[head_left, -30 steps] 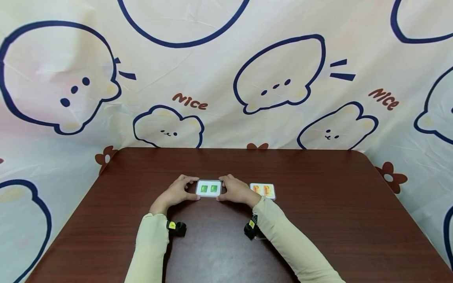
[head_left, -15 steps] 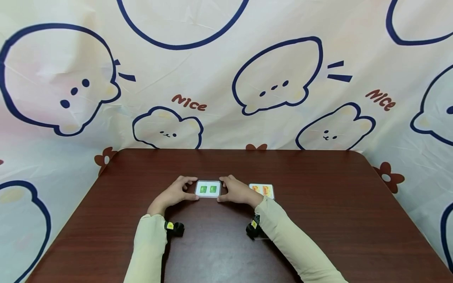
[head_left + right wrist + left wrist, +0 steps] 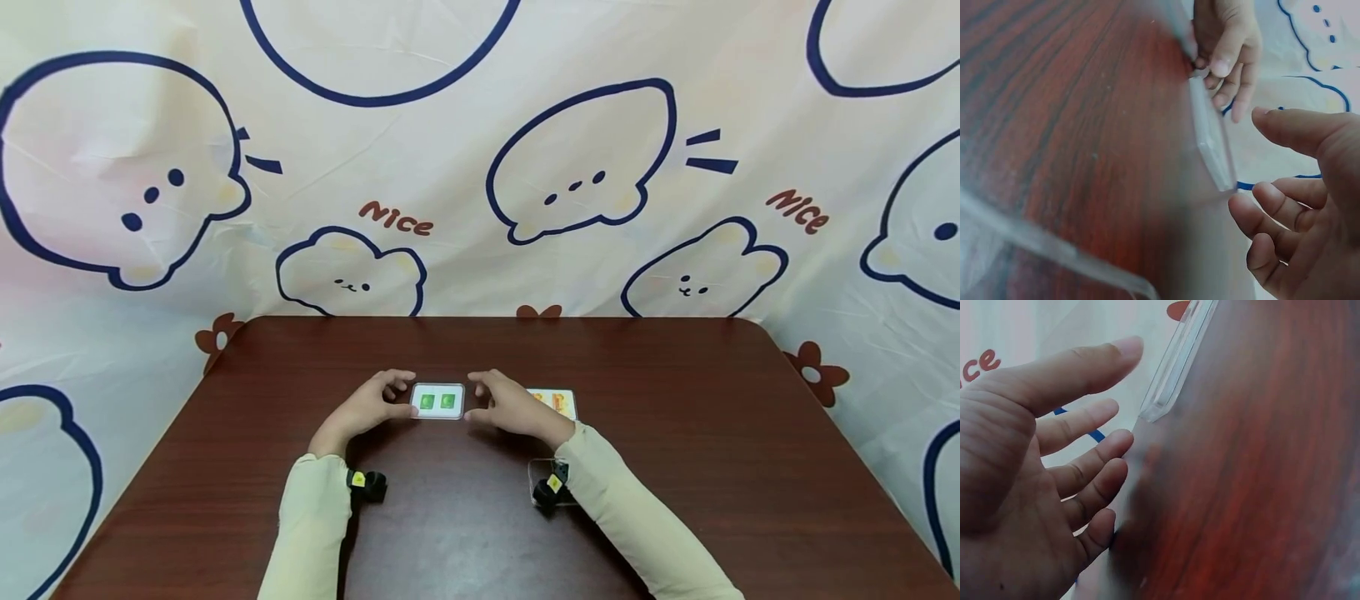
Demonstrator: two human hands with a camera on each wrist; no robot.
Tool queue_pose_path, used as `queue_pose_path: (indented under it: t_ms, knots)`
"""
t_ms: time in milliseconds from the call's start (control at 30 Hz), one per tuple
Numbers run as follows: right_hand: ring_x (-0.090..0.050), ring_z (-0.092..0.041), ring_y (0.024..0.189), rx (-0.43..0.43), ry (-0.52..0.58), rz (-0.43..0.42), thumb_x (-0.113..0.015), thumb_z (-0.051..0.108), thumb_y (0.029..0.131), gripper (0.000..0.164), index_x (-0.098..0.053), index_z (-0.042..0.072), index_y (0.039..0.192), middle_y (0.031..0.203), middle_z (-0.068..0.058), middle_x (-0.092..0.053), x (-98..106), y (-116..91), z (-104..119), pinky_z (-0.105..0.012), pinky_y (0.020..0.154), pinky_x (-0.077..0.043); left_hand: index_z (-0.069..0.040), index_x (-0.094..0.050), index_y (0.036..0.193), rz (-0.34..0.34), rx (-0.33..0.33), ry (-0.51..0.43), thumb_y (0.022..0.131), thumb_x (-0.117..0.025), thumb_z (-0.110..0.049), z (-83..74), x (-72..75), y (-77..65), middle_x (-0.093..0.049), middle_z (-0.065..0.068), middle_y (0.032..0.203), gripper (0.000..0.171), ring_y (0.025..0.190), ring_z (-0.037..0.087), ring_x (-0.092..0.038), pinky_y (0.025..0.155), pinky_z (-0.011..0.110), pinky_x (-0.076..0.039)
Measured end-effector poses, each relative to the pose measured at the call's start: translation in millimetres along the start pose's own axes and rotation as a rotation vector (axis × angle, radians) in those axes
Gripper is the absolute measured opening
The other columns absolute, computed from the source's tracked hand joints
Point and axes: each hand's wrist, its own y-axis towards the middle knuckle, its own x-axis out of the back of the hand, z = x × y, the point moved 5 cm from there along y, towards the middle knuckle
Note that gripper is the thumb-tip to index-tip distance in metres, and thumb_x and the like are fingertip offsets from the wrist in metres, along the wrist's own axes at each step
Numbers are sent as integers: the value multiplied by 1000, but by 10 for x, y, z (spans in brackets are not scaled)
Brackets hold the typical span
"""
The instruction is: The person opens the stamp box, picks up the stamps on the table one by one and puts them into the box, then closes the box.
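Observation:
A small white picture card in a clear case (image 3: 437, 393), with two green pictures on it, lies flat on the brown table. My left hand (image 3: 363, 408) is at its left end, thumb and fingers spread around the corners; in the left wrist view a gap shows between the fingertips and the clear edge (image 3: 1175, 369). On the opposite side, my right hand (image 3: 517, 410) stands a little off the card's right end, loosely curved with nothing in it. The right wrist view also shows space between that hand's thumb (image 3: 1297, 128) and the case (image 3: 1210, 140).
A second white card (image 3: 568, 400) with orange pictures lies right of the first, partly hidden behind the right hand. Near the right wrist is a clear, square-cornered plastic piece (image 3: 534, 471). The table (image 3: 675, 375) ends against a cartoon-printed cloth (image 3: 465, 275).
My right hand has come away from the green-picture card's right end, moving slightly right and covering more of the orange card. The clear piece by the right wrist shows more. My left hand has loosened slightly.

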Motion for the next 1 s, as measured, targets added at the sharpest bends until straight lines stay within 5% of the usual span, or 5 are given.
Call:
queue_pose_path:
  t_ms: [467,767,1000]
  knots:
    - [-55,-16,95,81,-35,27,-68,32,90,62,-45,6,142,119,-11,-55,331,-714,-48,-30,81,-48,-10,-55,133,-22,-135,43,88,-70,-31,-550,-203,15,-59,13,121,51,105,26,-52,85,36,-45]
    - [-45,-29,128,-4,-100,110,-75,41,82,75,-45,8,142,142,-15,-43,402,-1152,-288,-49,100,-42,-13,-52,137,21,-203,16,82,-75,-40,-933,-474,144,-56,14,123,65,114,29,-52,94,44,-45]
    - [-42,-26,122,-56,-135,172,-78,44,77,84,-41,8,144,135,-12,-41,434,-1375,-416,-46,97,-41,-16,-52,137,56,-208,77,77,-79,-42,-1132,-779,307,-58,9,119,70,106,27,-53,83,39,-47]
